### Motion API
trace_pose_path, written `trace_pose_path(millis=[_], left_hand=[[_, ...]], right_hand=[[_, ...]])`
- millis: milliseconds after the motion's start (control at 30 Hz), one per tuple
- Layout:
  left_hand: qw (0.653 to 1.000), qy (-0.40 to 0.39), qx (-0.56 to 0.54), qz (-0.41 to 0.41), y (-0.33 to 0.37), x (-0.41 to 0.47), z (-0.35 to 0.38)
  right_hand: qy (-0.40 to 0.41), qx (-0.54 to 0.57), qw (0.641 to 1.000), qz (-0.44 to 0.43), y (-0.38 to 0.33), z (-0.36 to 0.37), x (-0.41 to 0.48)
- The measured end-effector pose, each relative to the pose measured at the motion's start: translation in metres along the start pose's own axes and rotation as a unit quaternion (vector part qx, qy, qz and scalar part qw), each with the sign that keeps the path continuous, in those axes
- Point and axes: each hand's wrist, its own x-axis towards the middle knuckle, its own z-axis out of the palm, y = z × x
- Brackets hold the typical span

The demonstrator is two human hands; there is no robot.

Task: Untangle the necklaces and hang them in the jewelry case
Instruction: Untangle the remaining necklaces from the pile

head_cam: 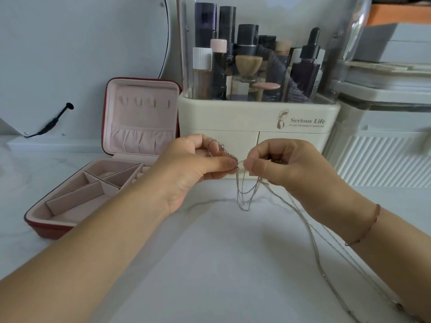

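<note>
Thin silver necklaces (pixel 245 194) hang tangled between my two hands above the white marble table (pixel 210 264). My left hand (pixel 198 164) pinches the chains at thumb and forefinger, with a loop over its fingers. My right hand (pixel 286 166) pinches the same knot from the right. Short loops dangle below the pinch, and long strands trail down to the lower right under my right forearm. The jewelry case (pixel 112 178) stands open at the left, red outside and pink inside, with a row of hooks (pixel 144 102) in its upright lid. Nothing hangs on the hooks.
A cream cosmetic organiser (pixel 256 122) full of bottles stands right behind my hands. A round mirror (pixel 81 43) with a black cable leans at the back left. White ribbed storage boxes (pixel 384 148) stand at the right.
</note>
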Motion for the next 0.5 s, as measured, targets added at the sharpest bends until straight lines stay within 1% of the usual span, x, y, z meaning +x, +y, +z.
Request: trace_pose_path(millis=[133, 233, 400, 500], left_hand=[[1.000, -0.014, 0.017, 0.001, 0.001, -0.001, 0.001], [1.000, -0.024, 0.002, -0.012, 0.004, -0.001, -0.001], [0.999, -0.006, -0.021, -0.042, 0.010, 0.002, -0.007], [0.996, -0.009, -0.063, -0.066, 0.013, 0.003, -0.009]], right_hand=[[0.022, 0.039, 0.999, 0.028, 0.001, -0.004, 0.003], [0.042, 0.035, 0.998, 0.042, 0.003, -0.007, 0.004], [0.047, 0.059, 0.996, 0.041, 0.000, -0.011, 0.005], [0.048, 0.072, 0.996, 0.038, -0.001, -0.015, 0.006]])
